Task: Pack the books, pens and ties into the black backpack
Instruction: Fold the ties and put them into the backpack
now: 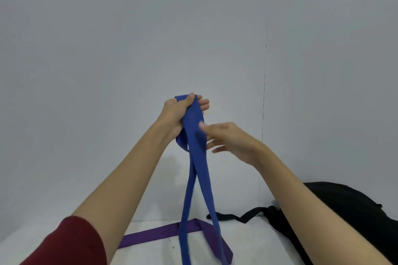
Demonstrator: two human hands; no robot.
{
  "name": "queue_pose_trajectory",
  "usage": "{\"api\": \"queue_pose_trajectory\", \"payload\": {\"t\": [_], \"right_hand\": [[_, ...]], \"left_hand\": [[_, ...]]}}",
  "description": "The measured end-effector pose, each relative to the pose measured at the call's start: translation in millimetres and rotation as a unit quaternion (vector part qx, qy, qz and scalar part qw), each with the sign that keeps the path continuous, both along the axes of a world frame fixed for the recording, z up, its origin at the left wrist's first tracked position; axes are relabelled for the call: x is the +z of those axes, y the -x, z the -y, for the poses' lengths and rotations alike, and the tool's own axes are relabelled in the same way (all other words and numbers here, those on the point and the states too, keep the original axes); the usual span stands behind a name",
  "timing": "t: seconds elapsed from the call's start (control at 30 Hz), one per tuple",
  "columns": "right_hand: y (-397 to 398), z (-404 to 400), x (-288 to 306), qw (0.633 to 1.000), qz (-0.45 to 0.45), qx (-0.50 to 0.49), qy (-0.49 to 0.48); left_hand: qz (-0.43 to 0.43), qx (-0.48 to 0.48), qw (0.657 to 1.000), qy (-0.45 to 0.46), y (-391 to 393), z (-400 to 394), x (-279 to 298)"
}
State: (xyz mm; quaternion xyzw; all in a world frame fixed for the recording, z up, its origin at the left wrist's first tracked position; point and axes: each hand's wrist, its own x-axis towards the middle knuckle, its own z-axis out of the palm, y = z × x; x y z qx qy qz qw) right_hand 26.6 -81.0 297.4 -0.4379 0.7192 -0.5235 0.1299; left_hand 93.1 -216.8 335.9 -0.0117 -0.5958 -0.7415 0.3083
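Blue tie [195, 127] is gripped in the raised left hand [178, 112], fingers curled round it; the blurred right hand [228, 139], fingers extended, is held against its hanging length.

Soft, even light fills the scene, moderately bright with a cool grey cast and no glare. A faint, diffuse shadow lies on the wall [172, 168] just below the left hand [178, 114], whose grip on the blue tie [193, 127] reads fairly sharp. The right hand [228, 140], just beside that grip, is smeared by motion blur, its fingertips ghosted. Wide-angle distortion stretches both forearms toward the lower corners. The black backpack [349, 208], well below and right of the grip, shows almost no detail.
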Motion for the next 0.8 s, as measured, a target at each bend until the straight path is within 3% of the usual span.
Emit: {"api": "queue_pose_trajectory", "payload": {"t": [0.07,0.13,0.3,0.5,0.63,0.8], "right_hand": [[0,8,-9,0.999,0.022,0.027,0.035],[-1,17,-8,0.995,0.043,-0.007,0.088],[-9,27,2,0.989,0.094,0.013,0.115],[-13,44,29,0.967,0.089,-0.093,0.221],[-9,54,46,0.96,0.095,-0.128,0.228],[-7,53,53,0.956,0.076,-0.118,0.258]], "left_hand": [[0.01,0.009,1.0,0.008,4,7,2],[0.028,0.003,1.0,0.009,5,13,0],[0.05,-0.053,0.997,-0.001,0,25,-4],[0.094,-0.137,0.985,0.041,-8,25,-27],[0.087,-0.101,0.986,0.103,-9,19,-38],[0.069,-0.074,0.99,0.096,-8,20,-38]]}}
